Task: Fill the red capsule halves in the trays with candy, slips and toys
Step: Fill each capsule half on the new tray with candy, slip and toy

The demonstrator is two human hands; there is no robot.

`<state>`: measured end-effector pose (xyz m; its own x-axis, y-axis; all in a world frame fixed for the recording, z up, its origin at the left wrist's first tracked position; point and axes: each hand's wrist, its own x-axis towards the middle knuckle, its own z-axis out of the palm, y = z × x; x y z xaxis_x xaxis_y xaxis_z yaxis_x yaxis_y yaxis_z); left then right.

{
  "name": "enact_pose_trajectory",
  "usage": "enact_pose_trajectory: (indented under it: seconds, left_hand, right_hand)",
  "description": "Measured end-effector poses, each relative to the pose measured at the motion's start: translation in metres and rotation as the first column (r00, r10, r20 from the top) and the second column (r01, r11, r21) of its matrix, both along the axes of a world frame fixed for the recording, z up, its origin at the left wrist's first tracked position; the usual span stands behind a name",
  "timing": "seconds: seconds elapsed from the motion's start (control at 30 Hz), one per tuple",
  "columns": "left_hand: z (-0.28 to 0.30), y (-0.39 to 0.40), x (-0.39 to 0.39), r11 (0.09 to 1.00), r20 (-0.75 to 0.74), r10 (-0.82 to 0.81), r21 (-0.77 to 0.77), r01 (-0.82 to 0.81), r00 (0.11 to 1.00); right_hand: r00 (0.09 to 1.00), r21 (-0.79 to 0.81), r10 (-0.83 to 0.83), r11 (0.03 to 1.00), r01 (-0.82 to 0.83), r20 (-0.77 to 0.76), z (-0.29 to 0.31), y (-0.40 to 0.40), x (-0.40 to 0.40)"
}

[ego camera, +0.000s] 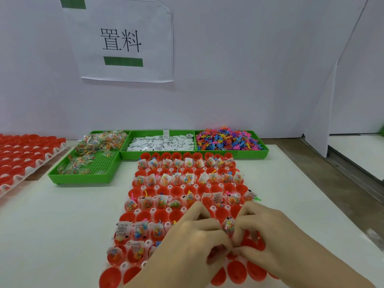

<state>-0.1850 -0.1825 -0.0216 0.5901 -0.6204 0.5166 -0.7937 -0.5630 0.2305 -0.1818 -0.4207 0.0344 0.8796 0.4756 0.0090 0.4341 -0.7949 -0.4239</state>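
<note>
A white table (62, 215) carries everything. At its middle, running toward 6 o'clock, lies a white tray of red capsule halves (178, 190). At 12 o'clock, touching that tray's far edge, a green bin of paper slips (160, 143) sits between two others: a green bin of candy bags (89, 161) at 11 o'clock and a green bin of coloured toys (228, 140) at 1 o'clock, the three side by side. At 9 o'clock a second tray of red halves (25, 154) rests near the table's left edge.
</note>
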Motion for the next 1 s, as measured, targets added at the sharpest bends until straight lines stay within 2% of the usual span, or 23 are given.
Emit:
enact_pose_trajectory:
  seconds: [0.07,0.13,0.2,0.33,0.43,0.57,0.7,0.83,0.9,1.0]
  left_hand:
    - [0.023,-0.032,-0.007,1.0,-0.026,0.013,-0.01,-0.013,1.0]
    - [0.017,-0.033,-0.004,1.0,0.009,0.002,0.006,-0.002,1.0]
    - [0.021,-0.027,-0.008,1.0,-0.052,0.019,0.003,-0.019,0.998]
    - [0.022,-0.033,-0.006,0.999,0.075,-0.028,0.036,0.026,0.997]
    - [0.022,-0.031,-0.005,0.997,0.114,-0.011,0.072,0.003,0.993]
    - [0.023,-0.028,-0.006,0.997,0.134,-0.006,0.08,-0.004,0.991]
    - [0.022,-0.024,-0.006,0.999,0.121,0.004,0.048,-0.01,0.993]
    - [0.028,-0.016,-0.001,0.988,-0.015,0.063,-0.142,-0.064,0.998]
    - [0.034,-0.01,0.004,0.961,-0.124,0.105,-0.243,-0.133,0.987]
    - [0.042,0.006,0.017,0.887,-0.198,0.235,-0.358,-0.293,0.952]
  right_hand:
    - [1.0,-0.053,0.013,0.998,-0.013,-0.013,0.0,0.003,0.002]
    - [1.0,-0.088,0.011,0.996,-0.012,-0.012,-0.001,0.005,0.003]
    - [1.0,-0.093,0.02,0.995,-0.02,0.001,0.0,0.007,0.004]
    - [0.995,-0.082,0.103,0.991,-0.104,-0.016,0.008,0.004,0.008]
    - [0.987,-0.077,0.16,0.984,-0.161,-0.018,0.019,-0.001,0.012]
    - [0.992,0.071,0.124,0.99,-0.125,0.024,0.037,-0.008,0.021]
    - [0.995,0.329,0.087,0.939,-0.097,0.045,0.047,-0.004,0.048]
    - [0.998,0.635,-0.053,0.773,0.018,0.036,0.024,0.01,0.07]
    - [0.993,0.692,-0.114,0.717,0.081,0.002,0.01,0.016,0.074]
    - [0.986,0.697,-0.166,0.705,0.133,-0.02,-0.004,0.018,0.077]
